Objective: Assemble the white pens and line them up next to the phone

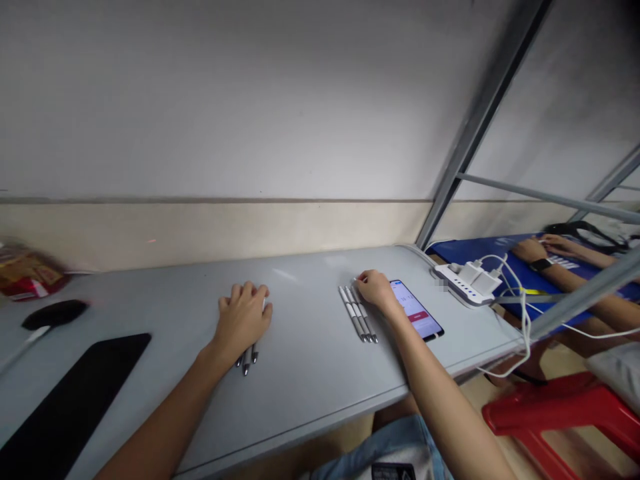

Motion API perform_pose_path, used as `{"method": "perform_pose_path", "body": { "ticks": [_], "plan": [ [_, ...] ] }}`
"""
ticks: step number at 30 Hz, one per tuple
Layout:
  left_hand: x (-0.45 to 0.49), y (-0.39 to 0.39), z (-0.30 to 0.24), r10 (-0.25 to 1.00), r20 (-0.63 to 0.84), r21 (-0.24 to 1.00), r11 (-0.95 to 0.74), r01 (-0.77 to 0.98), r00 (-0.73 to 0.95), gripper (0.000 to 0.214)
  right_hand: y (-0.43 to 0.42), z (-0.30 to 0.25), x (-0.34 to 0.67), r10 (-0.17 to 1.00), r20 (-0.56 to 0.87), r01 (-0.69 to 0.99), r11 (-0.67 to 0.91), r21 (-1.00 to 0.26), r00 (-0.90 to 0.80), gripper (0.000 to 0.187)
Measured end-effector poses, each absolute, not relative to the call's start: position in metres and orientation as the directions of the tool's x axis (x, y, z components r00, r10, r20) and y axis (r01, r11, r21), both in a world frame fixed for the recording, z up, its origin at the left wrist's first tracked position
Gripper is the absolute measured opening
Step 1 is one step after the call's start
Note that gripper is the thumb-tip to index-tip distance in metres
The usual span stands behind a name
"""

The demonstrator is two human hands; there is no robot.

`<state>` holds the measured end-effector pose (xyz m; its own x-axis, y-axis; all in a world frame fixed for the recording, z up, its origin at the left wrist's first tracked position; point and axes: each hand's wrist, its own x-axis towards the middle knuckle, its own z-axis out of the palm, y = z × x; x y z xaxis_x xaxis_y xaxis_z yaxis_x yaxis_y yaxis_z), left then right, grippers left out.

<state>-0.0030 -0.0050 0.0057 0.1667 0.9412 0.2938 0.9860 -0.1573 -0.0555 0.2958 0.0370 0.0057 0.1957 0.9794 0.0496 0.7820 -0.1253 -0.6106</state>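
Observation:
My left hand (245,315) lies over a small bunch of pens (247,361), its fingers curled round them. The dark pen ends stick out below the palm, and a bit of white shows by the thumb; the rest is hidden. To the right, several white-and-grey pens (354,313) lie side by side in a slanted row on the grey table. My right hand (375,289) is at the far end of this row, with thumb and fingers pinched at the top of a pen. Just right of that hand rests a phone (424,319) with its screen lit.
A white power strip (464,287) with chargers and cables sits at the table's right end. On the left are a black mat (85,393), a black oval object (55,314) and a red packet (30,273). Past the metal post, another person's hands (531,251) work over a blue surface. A red stool (565,407) stands below.

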Motion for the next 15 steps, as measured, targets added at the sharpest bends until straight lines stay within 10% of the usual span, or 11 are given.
{"method": "perform_pose_path", "body": {
  "ticks": [15],
  "plan": [
    [-0.0024,-0.0039,0.0058,0.957,0.243,-0.038,-0.153,0.987,0.158,0.031,0.0321,0.0148,0.2984,0.978,-0.106,0.887,-0.207,-0.413,0.179,0.026]
  ]
}}
